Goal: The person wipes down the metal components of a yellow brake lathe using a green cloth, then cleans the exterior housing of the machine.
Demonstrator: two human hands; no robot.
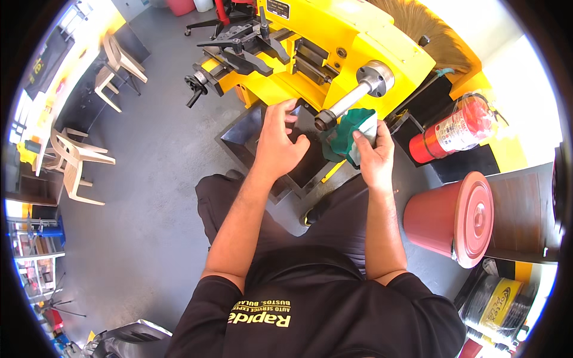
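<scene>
Before me stands a yellow lathe-type machine (286, 85), from which a steel shaft (351, 98) with a dark collar (325, 120) points toward me. My right hand (376, 154) grips a green cloth (351, 134) with a pale side, just beside the shaft's collared end. My left hand (282, 141) is raised to the left of the collar, fingers apart and bent, with nothing in it. Black clamp arms (250, 58) sit on the machine's upper left part, and a black hand crank (196, 87) sticks out at its left end. Below my hands is a dark metal tray or base (241, 136).
On the right are a red fire extinguisher (447, 134) in plastic wrap, a lidded reddish bin (434, 215) and a wrapped spool (499, 300). A broom (425, 27) lies behind the machine. Beige plastic chairs (78, 154) stand at the left on the grey floor.
</scene>
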